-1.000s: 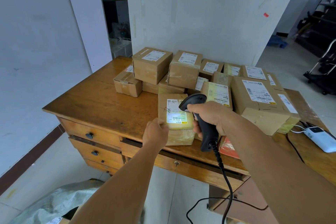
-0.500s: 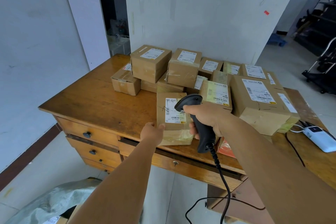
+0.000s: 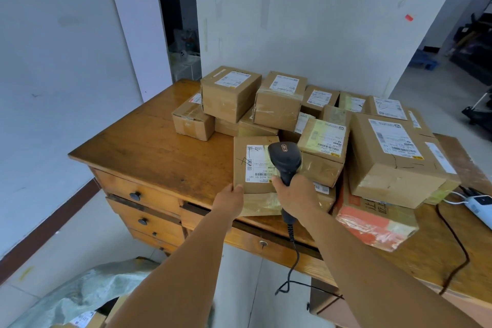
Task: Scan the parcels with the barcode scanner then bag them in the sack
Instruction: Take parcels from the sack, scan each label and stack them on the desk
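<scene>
The parcel (image 3: 255, 165) is lying flat at the desk (image 3: 159, 152) front edge, label up. Judged light, stiff cardboard with slick tape; best taken by its side edges. The left hand (image 3: 229, 201) is gripping its near left corner. The right hand (image 3: 298, 197) is gripping the scanner (image 3: 285, 160), hovering over the label.

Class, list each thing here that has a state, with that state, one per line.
Front parcel: on desk, label up, held at near edge.
Scanner: gripped, head over the label.
Left hand: holding the parcel.
Right hand: gripping the scanner.
Sack: on floor, open.
Top drawer: closed.
</scene>
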Available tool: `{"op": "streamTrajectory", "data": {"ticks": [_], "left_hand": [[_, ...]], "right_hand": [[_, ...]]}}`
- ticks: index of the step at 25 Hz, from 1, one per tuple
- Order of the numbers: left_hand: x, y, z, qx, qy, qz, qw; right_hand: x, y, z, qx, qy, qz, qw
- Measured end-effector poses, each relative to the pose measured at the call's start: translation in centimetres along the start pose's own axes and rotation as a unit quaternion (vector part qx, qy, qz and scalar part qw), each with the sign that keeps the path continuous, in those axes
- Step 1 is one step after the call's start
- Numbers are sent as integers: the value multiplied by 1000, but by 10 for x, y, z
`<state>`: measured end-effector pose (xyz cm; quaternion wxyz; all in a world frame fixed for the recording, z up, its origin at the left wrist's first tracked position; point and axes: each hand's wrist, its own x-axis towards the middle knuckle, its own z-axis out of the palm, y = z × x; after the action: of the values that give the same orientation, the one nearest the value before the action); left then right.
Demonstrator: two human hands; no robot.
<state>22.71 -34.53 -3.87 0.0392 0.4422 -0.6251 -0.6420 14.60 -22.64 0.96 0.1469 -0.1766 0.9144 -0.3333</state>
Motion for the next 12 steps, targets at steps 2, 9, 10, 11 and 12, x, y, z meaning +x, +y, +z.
{"op": "streamTrajectory", "data": {"ticks": [2, 9, 10, 11, 12], "left_hand": [[-8, -4, -8, -119, -16, -43, 992], [-33, -35, -85, -303, 94, -31, 948], [-39, -43, -100, -311, 117, -22, 943], [-45, -55, -118, -320, 144, -14, 936], [-53, -66, -135, -327, 170, -8, 930]], "right_hand": [[-5, 0, 6, 12, 10, -19, 1000], [-46, -48, 51, 81, -47, -116, 989], [-52, -57, 62, 80, -64, -133, 986], [-60, -68, 76, 75, -85, -149, 982], [-67, -78, 89, 69, -104, -164, 979]]}}
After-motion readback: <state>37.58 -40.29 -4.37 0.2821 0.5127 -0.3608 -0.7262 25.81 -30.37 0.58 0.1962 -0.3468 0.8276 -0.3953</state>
